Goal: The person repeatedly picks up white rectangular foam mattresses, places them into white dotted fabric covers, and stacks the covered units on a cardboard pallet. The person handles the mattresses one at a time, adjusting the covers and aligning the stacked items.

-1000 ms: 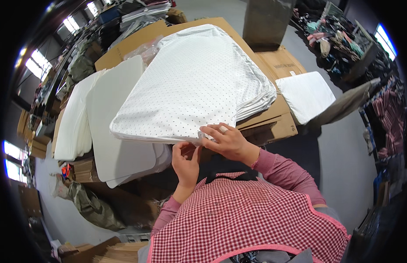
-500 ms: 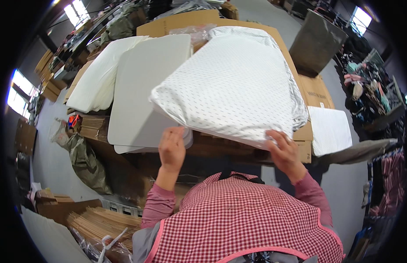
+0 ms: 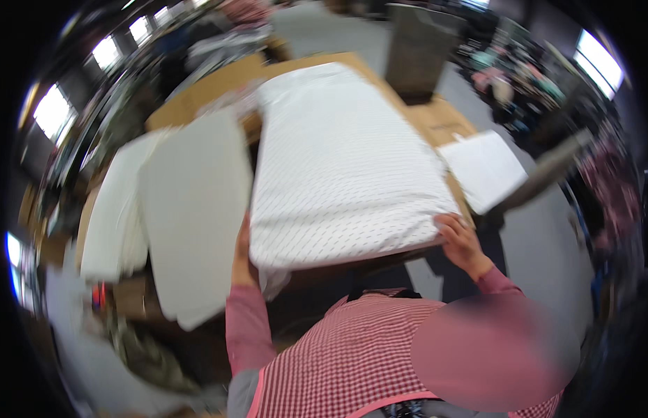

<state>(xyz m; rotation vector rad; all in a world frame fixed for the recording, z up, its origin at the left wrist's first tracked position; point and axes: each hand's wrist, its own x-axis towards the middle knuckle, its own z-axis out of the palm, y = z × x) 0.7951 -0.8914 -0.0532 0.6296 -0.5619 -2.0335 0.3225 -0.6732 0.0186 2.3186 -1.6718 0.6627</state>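
Observation:
A thin mattress-like pad [image 3: 338, 174] in a white cover with small grey dashes lies lengthwise in front of me. Its cover is pulled smooth over the near end, with slight wrinkles at the near right corner. My left hand [image 3: 244, 256] is pressed along the pad's near left edge, its fingers partly hidden by the pad. At the near right corner, the fingers of my right hand [image 3: 462, 242] are closed on the cover's edge, thumb side up. To the left lies a plain pale grey panel [image 3: 195, 209], its near corner beyond my left forearm.
A white padded sheet [image 3: 111, 216] lies left of the grey panel. Brown cardboard [image 3: 219, 87] sits under and behind the pad. On the right are a folded white piece [image 3: 485, 171] and a tall dark box [image 3: 418, 56]. Heaped fabrics [image 3: 512, 76] stand farther right.
The pad has swung from slanting to lying straighter before me. My left hand has come up against its left edge; my right stays at the right corner. The view has turned and is blurred.

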